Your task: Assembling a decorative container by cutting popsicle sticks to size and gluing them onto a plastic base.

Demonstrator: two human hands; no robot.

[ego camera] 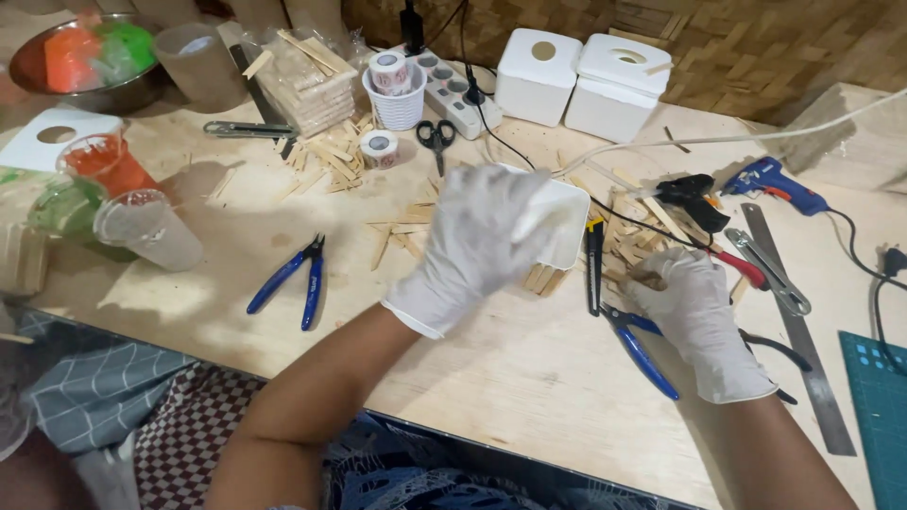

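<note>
The white box (pixel 567 231), a small square container with plain matte walls and rounded corners, sat near the middle of the wooden table (pixel 529 368), tilted under the left hand (pixel 472 247), with a few wooden sticks (pixel 542 278) poking out beneath its near edge. That gloved hand lay over the box's near side and top, fingers curled around it in a grip, hiding much of it; motion blur softened the rim. Just right of it, the gloved right hand (pixel 694 316) rested on the table, its fingertips pinched on a small stick piece (pixel 648 280) at the edge of a scattered stick pile (pixel 642 231). Blue pliers (pixel 642 348) lay partly under that hand, and a black cutter (pixel 593 264) lay between hand and box. To the left lay a second pair of blue pliers (pixel 291 280). Farther right were a steel ruler (pixel 798 331) and a blue glue gun (pixel 775 179). At the back stood scissors (pixel 436 138), a cup of tape rolls (pixel 394 94), and two more white boxes (pixel 581 80).
</note>
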